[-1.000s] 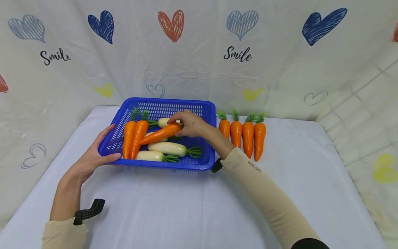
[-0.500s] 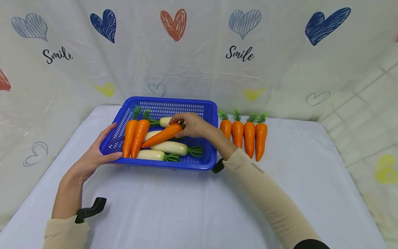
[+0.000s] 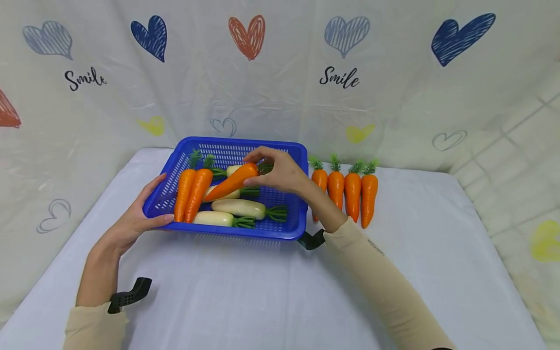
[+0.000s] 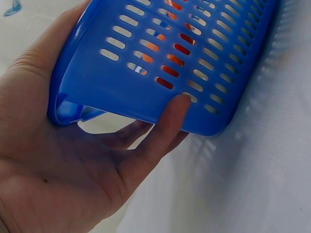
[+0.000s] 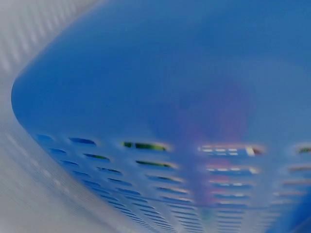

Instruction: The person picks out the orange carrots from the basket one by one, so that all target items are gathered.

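A blue plastic basket (image 3: 245, 234) with slotted walls holds carrots and white radishes. My left hand (image 3: 131, 221) grips its left end, the thumb over the rim and the fingers (image 4: 165, 124) against the outer wall in the left wrist view. With my right hand (image 3: 282, 170) I pinch a carrot (image 3: 232, 182) by its leafy end, above the radishes, its tip slanting down to the left. Two more carrots (image 3: 197, 194) lie side by side at the basket's left, near several white radishes (image 3: 238, 208) with green stems. The right wrist view shows only the basket's wall (image 5: 146, 87).
Several carrots (image 3: 369, 197) stand in a row on the white tablecloth (image 3: 415, 253), just right of the basket. Behind the table hangs a pale curtain (image 3: 284, 87) printed with hearts. Below the right forearm, a black wrist mount (image 3: 311, 240) sits near the basket's right corner.
My right hand has risen slightly with the carrot, tipping its leafy end higher and uncovering the green stems of a radish below. The left hand keeps its hold on the basket.
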The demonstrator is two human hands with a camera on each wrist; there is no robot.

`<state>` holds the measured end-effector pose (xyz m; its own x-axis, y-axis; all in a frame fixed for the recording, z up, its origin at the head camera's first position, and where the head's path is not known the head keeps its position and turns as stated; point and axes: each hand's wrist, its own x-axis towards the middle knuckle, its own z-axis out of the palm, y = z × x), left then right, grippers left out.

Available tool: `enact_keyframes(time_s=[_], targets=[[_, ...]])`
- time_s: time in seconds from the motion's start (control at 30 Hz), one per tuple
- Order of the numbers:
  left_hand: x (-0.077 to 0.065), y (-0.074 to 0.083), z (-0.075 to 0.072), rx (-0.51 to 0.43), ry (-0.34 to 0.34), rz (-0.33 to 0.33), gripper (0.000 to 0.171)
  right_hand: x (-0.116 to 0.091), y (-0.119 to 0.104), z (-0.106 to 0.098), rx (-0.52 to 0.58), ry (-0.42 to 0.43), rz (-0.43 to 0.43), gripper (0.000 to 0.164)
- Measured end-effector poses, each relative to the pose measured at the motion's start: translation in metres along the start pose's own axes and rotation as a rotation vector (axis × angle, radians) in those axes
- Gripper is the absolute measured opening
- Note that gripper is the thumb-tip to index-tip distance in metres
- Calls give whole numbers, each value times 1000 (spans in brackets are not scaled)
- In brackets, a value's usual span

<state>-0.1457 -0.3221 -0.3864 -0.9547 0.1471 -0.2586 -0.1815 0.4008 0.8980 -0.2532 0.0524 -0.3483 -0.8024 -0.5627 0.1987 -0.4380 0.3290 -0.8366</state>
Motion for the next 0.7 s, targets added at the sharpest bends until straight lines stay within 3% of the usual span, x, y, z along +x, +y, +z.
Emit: enact_keyframes(time_s=[0.2, 0.57, 0.7], targets=[[-1, 1, 0, 1, -1, -1, 99, -13, -4, -12, 70, 97, -6, 43], [0, -1, -1, -2, -5, -6, 98, -34, 1, -34, 159, 245, -5, 54], [0, -1, -1, -2, -6, -6, 97, -41, 2, -43, 228, 322, 9, 51]])
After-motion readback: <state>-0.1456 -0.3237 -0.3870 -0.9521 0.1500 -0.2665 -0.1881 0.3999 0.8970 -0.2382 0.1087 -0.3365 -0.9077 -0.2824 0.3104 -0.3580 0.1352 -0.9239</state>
